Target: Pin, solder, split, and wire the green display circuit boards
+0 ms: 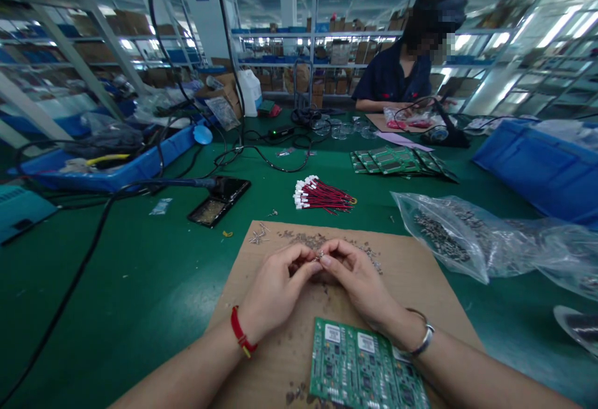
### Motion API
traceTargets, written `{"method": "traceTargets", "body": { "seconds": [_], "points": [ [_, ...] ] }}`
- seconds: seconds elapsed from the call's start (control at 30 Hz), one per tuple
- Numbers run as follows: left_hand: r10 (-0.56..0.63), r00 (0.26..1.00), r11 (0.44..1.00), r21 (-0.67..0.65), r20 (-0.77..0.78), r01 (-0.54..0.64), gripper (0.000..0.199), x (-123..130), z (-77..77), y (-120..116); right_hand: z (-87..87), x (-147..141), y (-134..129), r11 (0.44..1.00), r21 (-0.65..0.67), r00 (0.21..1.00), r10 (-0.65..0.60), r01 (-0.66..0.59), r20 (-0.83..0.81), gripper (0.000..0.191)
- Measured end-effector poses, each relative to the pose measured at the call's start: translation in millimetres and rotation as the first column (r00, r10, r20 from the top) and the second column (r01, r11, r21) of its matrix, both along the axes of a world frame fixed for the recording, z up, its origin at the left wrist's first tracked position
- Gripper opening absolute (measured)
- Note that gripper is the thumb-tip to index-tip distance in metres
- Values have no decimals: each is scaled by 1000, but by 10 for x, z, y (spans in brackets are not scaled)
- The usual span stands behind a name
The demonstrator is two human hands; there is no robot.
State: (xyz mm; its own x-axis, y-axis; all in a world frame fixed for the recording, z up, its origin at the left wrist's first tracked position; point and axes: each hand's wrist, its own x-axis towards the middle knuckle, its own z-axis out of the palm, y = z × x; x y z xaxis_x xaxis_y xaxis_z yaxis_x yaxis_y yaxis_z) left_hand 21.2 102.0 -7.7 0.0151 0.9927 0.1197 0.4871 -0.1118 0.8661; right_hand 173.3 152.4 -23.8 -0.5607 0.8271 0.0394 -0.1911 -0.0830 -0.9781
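Green rectangular circuit-board panel (348,365) lies nearest the camera, partly beneath the right wrist, at about five o'clock from a small silvery metal piece (319,256). That piece is pinched where both hands meet: the left hand (275,281) reaches in from its eight o'clock side, the right hand (362,278) from four o'clock. Thumb and fingertips are closed together on it from each side, neither hand nearer; its long axis is too small to make out.

The panel's long side runs roughly left to right; its left edge is in view, its upper right edge partly hidden by the right wrist. Brown cardboard (261,378) shows between that left edge and the left forearm. Loose metal pins (258,235) lie at ten o'clock, and small scattered parts (374,259) at three. Beyond the cardboard, red-and-black wires with white connectors (324,196) lie at twelve; a clear plastic bag of metal parts (448,235) borders it at three.
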Motion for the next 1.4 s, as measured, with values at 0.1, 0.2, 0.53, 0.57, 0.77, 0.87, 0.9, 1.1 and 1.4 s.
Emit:
{"method": "traceTargets", "body": {
  "seconds": [0.1, 0.2, 0.53, 0.57, 0.77, 0.87, 0.9, 1.1, 1.4],
  "points": [
    [-35, 994, 998, -52, 106, 40, 22, 3, 10, 7, -4, -5, -4, 999, 32, 999, -31, 31, -8, 21],
    [-62, 974, 989, -114, 218, 89, 28, 21, -1, 21, -10, -15, -6, 999, 47, 999, -8, 10, -36, 20],
    [-24, 924, 980, -175, 382, 97, 23, 39, -12, 24, -9, -3, -6, 999, -14, 996, 32, -33, -84, 18],
    [-1, 930, 984, -164, 368, 66, 21, 36, -12, 25, -6, -3, -4, 1000, -11, 997, 20, -21, -74, 18],
    [50, 970, 997, -68, 237, -34, 17, 34, -19, 18, -17, -12, 2, 999, -32, 998, 9, -11, -62, 17],
    [53, 986, 999, 0, 157, -54, 20, 51, -15, -3, -24, -20, 0, 996, -91, 997, 7, -14, -83, 17],
    [52, 991, 998, 28, 126, -56, 18, 54, -14, -8, -23, -22, -1, 995, -95, 997, 7, -15, -82, 18],
    [82, 994, 971, 231, -78, -62, 6, 19, -8, -20, 7, -13, -4, 1000, 13, 999, -3, 4, -53, 16],
    [28, 974, 965, 261, -223, 32, 13, 14, 7, -28, -18, -11, 1, 997, 52, 998, -49, 51, -48, 14]
  ]
}}
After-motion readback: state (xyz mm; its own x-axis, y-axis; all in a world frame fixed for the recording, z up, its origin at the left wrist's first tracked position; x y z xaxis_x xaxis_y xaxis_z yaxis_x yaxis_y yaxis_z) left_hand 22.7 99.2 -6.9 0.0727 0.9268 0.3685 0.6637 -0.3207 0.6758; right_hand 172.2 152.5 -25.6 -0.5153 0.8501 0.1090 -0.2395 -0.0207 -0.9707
